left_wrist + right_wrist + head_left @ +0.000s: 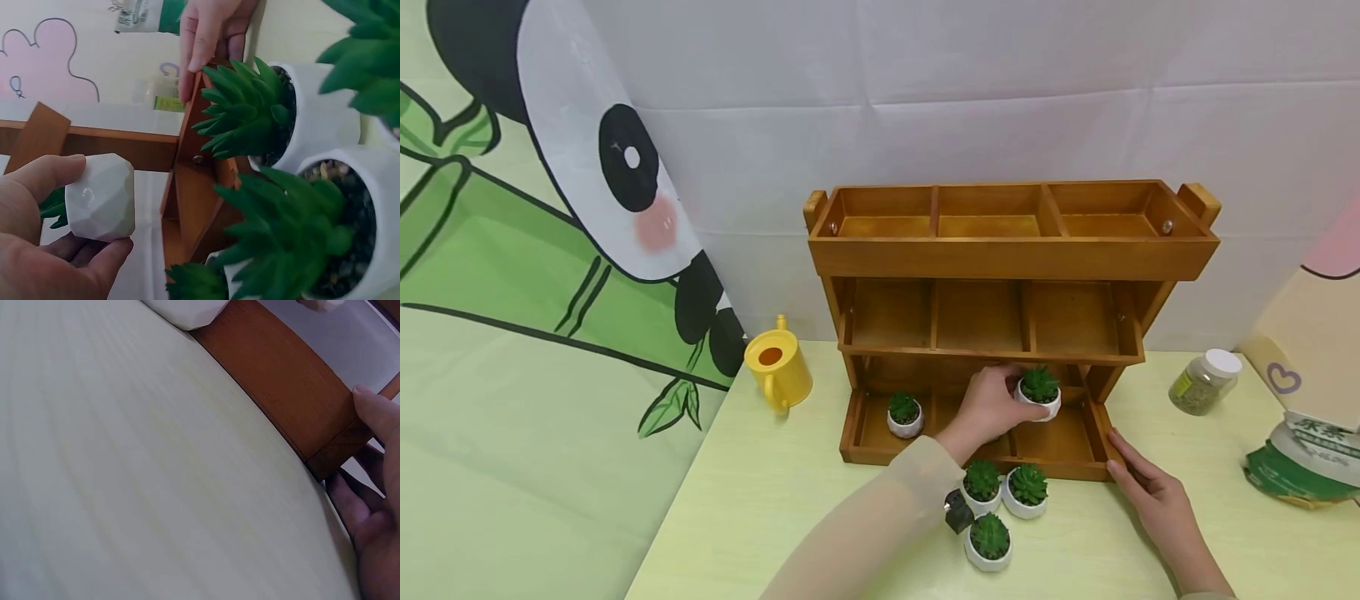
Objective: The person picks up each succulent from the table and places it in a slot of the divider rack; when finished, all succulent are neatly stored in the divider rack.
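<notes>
My left hand [987, 410] holds a small potted succulent [1040, 392] by its white faceted pot, above the right part of the bottom tier of a three-tier wooden shelf [1015, 260]. In the left wrist view, thumb and fingers pinch that pot [103, 197] from opposite sides. My right hand [1161, 500] holds the bottom tier's front right corner [334, 447], its thumb at the corner and fingers along the outer side. Another potted succulent [905, 414] stands in the bottom tier's left compartment. Three more succulents [989, 537] stand on the table before the shelf.
A yellow watering can [779, 371] stands left of the shelf. To the right are a white-lidded jar [1206, 382] and a green and white bag [1307, 458]. Behind the shelf hangs a pale cloth [925, 108]. A black device [958, 511] sits at my left wrist.
</notes>
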Demonstrator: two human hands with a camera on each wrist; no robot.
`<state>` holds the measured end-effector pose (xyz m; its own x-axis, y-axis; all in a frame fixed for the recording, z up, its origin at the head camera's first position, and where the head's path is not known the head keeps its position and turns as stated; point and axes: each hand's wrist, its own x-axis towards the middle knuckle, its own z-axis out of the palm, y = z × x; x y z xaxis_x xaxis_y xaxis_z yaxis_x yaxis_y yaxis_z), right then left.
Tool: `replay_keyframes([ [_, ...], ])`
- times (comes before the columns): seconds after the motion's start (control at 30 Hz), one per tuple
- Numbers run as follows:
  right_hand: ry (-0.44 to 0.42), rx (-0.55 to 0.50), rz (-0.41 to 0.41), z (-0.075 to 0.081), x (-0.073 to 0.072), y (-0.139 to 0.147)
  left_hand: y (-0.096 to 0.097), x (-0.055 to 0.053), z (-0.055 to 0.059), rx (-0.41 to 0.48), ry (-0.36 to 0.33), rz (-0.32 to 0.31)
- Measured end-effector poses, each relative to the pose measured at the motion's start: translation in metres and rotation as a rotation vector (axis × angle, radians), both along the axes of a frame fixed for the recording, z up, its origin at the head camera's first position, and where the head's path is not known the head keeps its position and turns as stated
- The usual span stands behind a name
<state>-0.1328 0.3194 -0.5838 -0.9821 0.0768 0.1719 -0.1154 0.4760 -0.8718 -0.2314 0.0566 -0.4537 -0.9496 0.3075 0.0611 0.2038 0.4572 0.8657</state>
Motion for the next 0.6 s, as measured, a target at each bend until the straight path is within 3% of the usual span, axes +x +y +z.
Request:
replay_keyframes([
  [0.33,0.01,0.012,0.005,0.0,-0.001,0.0,0.032,-0.004,-0.011,-0.087,-0.061,0.079],
  [0.6,0.002,-0.001,0.007,0.002,0.001,0.0,0.055,-0.005,-0.024,-0.117,-0.044,0.095],
])
